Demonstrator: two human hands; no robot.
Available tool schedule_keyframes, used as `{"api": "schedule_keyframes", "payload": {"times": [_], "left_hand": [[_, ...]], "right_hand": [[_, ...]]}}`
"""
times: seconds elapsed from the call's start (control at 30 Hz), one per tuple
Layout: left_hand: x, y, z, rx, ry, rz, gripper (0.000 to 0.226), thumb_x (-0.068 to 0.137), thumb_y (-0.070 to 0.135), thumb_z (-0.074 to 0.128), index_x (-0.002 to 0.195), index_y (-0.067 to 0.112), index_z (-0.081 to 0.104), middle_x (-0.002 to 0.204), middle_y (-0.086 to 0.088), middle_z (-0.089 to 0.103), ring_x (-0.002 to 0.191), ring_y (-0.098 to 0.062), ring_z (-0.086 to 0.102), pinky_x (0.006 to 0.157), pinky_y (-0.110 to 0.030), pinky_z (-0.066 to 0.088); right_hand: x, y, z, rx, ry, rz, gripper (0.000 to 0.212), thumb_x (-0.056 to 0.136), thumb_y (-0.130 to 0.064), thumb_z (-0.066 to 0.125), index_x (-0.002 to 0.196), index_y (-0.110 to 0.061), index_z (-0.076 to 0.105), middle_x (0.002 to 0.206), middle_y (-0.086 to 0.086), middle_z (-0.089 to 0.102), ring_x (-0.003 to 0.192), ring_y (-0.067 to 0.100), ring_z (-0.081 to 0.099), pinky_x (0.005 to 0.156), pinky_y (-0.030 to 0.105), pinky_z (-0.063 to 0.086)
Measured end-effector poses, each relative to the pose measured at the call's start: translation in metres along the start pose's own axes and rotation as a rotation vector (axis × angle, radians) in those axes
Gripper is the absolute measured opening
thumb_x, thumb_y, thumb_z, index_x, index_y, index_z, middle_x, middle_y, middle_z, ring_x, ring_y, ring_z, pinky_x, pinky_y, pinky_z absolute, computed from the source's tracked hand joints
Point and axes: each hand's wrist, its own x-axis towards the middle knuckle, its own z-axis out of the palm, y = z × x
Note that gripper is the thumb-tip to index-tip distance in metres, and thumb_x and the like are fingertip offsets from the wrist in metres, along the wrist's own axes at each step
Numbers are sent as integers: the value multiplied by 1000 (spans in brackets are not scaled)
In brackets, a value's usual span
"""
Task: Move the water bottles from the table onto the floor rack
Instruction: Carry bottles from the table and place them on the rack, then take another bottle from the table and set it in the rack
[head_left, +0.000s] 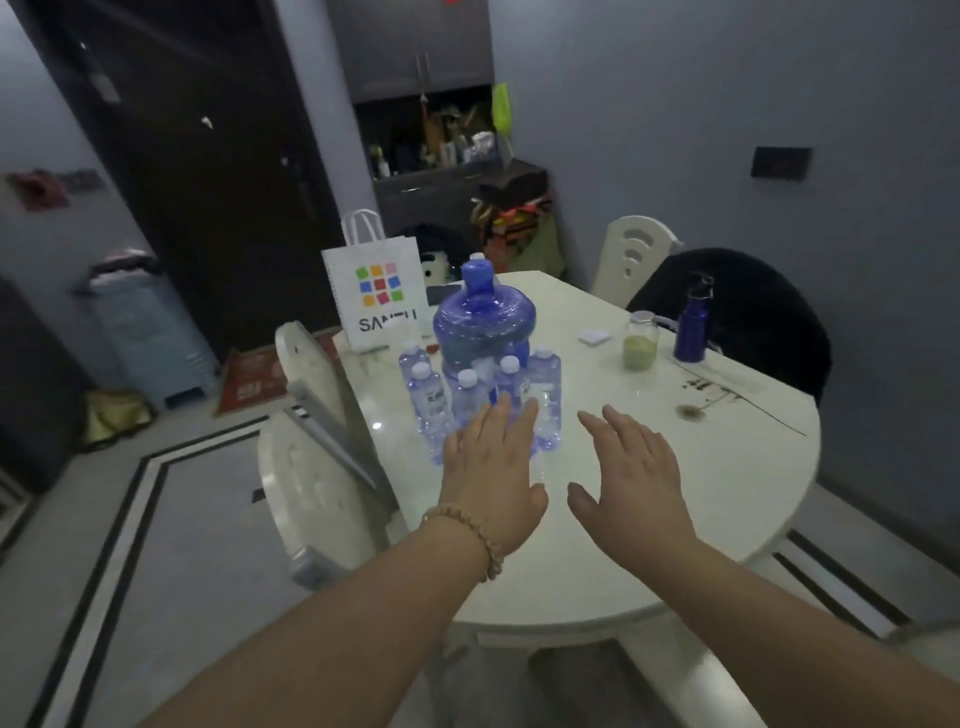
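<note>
Both forearms are bare, sleeveless; a light tan, round-beaded wooden bracelet (464, 535) circles the wrist below the left hand's (491, 467) fingers.

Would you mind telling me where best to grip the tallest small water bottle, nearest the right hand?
Probably wrap the right hand around the mid-body of the tallest small bottle, coming from its open right side. It stands upright at the cluster's right edge; other bottles and the big blue jug crowd its left and back.

Five small water bottles (545, 395) and one large blue jug (483, 322) crowd a table (727, 467), alongside one jar (641, 340), one flask (693, 325), one bag (376, 293).
</note>
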Motion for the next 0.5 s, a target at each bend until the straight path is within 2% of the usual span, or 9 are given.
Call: {"api": "schedule_keyframes", "payload": {"times": [0.13, 0.2, 0.33, 0.43, 0.5], "left_hand": [[16, -49, 5, -39, 19, -40, 82, 82, 40, 57, 148, 29, 11, 155, 1, 19, 140, -21, 19, 111, -39, 20], [29, -73, 12, -42, 22, -55, 81, 81, 40, 59, 148, 30, 13, 153, 2, 22, 138, -20, 22, 109, -37, 22], [68, -130, 25, -18, 16, -84, 81, 78, 42, 59, 147, 30, 19, 152, 1, 26, 137, -20, 25, 106, -36, 23], [98, -169, 26, -6, 39, -106, 79, 78, 42, 60, 146, 31, 21, 151, 3, 28, 135, -18, 27, 107, -34, 24], [116, -193, 25, 3, 40, -111, 82, 79, 42, 62, 147, 32, 17, 154, 3, 23, 136, -17, 24, 109, -34, 21]], "right_hand": [[44, -30, 20, 30, 46, -53, 69, 72, -25, 75, 135, -16, 49, 138, 10, 52, 127, 31, 46, 108, 42, 30], [69, -45, 38, 60, 47, -78, 67, 72, -24, 76, 133, -14, 51, 134, 9, 55, 123, 32, 50, 105, 43, 35], [131, -75, 86, 70, 3, -107, 67, 79, -30, 69, 140, -18, 44, 142, 2, 49, 133, 22, 41, 111, 34, 27], [173, -102, 113, 94, -36, -95, 66, 84, -36, 63, 144, -24, 36, 149, -2, 39, 138, 18, 32, 115, 35, 24], [194, -117, 127, 102, -45, -106, 67, 86, -37, 63, 145, -27, 33, 151, -4, 36, 139, 18, 30, 116, 35, 22]]}}
